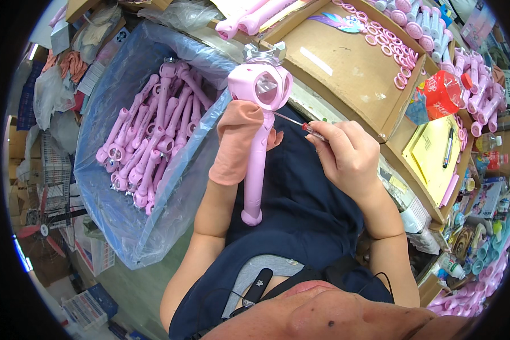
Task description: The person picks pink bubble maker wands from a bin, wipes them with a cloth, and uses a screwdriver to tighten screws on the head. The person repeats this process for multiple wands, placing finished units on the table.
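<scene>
A pink toy wand (255, 181) stands nearly upright in front of me, its round head with a clear window topped by a silver crown (264, 54). My left hand (236, 144), in a salmon-coloured cloth glove, is wrapped round it just below the head. My right hand (350, 156) pinches a small screwdriver (314, 131) with a red and clear handle. Its thin shaft points left to the wand's neck. The tip meets the wand there, though the exact contact spot is too small to make out.
At left, a blue plastic-lined bin (110, 232) holds several pink wands (153, 130). A cardboard tray (334, 85) with pink rings (386, 42) lies on the bench ahead. Further right are a red-labelled bottle (441, 93), yellow paper (430, 150) with a pen (449, 147), and more pink parts (484, 99).
</scene>
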A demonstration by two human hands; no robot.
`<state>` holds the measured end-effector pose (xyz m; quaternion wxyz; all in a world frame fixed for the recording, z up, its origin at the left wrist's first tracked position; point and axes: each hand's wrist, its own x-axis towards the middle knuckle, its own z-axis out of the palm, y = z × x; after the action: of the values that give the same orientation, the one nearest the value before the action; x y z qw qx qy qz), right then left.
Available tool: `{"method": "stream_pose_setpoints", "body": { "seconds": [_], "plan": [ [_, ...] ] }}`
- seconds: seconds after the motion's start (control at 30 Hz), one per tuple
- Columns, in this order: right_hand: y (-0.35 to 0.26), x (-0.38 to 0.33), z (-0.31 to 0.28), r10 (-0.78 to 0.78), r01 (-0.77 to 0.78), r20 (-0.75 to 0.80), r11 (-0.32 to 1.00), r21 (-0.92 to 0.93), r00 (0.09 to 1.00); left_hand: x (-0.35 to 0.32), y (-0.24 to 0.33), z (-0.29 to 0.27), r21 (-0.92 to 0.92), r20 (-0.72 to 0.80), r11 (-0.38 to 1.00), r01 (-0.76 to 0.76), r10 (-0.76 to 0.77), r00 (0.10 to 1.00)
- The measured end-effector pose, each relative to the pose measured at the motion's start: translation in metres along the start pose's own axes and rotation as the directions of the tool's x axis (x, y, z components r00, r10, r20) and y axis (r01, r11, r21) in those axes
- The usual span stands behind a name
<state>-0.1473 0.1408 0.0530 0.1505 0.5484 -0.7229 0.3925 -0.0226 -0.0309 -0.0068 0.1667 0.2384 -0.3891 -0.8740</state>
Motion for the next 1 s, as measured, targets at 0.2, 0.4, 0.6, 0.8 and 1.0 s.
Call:
{"method": "stream_pose_setpoints", "body": {
  "seconds": [0.2,0.4,0.6,0.8,1.0],
  "plan": [
    [0.003,-0.006,0.005,0.050,-0.051,0.017,0.999,0.016,0.999,0.006,-0.011,-0.018,0.684,0.174,0.625,-0.375,0.359,0.917],
    [0.011,-0.012,0.017,0.172,-0.168,0.046,0.982,-0.085,0.984,0.006,-0.013,-0.019,0.062,0.083,0.982,-0.181,0.176,0.981],
    [0.005,-0.018,0.012,0.137,-0.140,0.120,0.990,0.017,0.983,-0.001,-0.003,-0.002,0.046,-0.047,0.982,-0.186,0.188,0.981],
    [0.007,-0.013,0.008,-0.001,0.002,0.067,1.000,-0.007,0.998,-0.001,0.020,0.001,0.308,0.147,0.935,-0.175,0.135,0.980],
    [0.005,-0.021,0.013,0.052,-0.058,0.072,0.994,0.089,0.996,-0.006,0.017,0.012,0.461,0.126,0.777,-0.428,0.420,0.899]
  ]
}}
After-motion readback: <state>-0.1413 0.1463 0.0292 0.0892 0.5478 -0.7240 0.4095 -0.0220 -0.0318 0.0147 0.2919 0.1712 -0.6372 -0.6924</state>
